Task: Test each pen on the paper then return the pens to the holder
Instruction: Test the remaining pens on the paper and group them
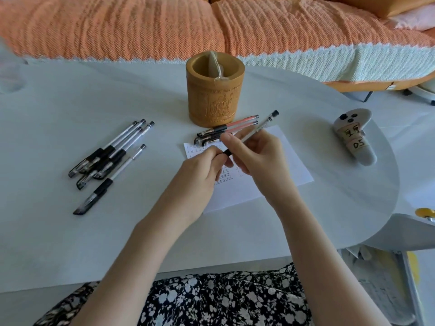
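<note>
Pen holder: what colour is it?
The pen holder is golden-brown with carving, clearest in the head view.

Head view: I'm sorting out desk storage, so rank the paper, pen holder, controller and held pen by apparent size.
1. paper, though partly covered
2. pen holder
3. controller
4. held pen: longer than the controller but far thinner, so smallest in area
</note>
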{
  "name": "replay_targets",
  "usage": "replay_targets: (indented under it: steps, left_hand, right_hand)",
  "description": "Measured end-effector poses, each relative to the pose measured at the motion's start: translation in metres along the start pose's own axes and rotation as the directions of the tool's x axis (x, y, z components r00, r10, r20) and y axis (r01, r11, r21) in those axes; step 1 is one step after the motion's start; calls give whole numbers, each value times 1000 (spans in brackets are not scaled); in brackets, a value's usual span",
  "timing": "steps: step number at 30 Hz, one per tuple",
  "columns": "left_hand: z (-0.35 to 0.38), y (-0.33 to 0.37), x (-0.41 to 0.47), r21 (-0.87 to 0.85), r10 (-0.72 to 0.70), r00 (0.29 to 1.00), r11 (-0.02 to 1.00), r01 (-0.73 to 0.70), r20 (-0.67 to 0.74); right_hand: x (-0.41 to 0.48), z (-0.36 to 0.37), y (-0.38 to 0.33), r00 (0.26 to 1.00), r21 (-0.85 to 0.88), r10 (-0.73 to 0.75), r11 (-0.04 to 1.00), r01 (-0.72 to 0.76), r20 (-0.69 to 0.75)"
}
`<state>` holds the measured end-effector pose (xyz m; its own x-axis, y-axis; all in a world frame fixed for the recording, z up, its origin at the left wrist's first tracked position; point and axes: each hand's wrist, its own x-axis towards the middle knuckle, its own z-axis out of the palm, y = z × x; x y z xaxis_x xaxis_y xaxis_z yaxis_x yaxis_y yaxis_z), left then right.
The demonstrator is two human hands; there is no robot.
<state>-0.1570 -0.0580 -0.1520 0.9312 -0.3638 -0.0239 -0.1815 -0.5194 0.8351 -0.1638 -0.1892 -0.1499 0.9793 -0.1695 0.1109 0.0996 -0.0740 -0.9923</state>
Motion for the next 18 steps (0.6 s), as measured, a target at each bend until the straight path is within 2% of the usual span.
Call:
replay_targets:
  steps: [5, 9, 13, 16, 18]
  left_hand:
    - [2, -2, 1, -49, -12, 1000, 999, 13, 14]
    - [4, 0, 2, -84, 25, 997, 996, -31, -74]
    - [8, 1, 3, -92, 49, 997, 994, -55, -63]
    - [8, -5, 4, -120, 29, 996, 992, -39, -82]
    - [6, -9, 4, -72, 28, 996, 997, -34, -84]
  right_hand:
    - [-1, -6, 4, 999, 14, 29, 999, -30, 39]
    - [0, -14, 5, 998, 76, 55, 995, -57, 26]
    - [2, -22, 8, 998, 111, 65, 992, -67, 21]
    - [2, -30, 8, 994, 185, 101, 978, -92, -39]
    - [4, -39, 9, 983, 281, 151, 952, -118, -100]
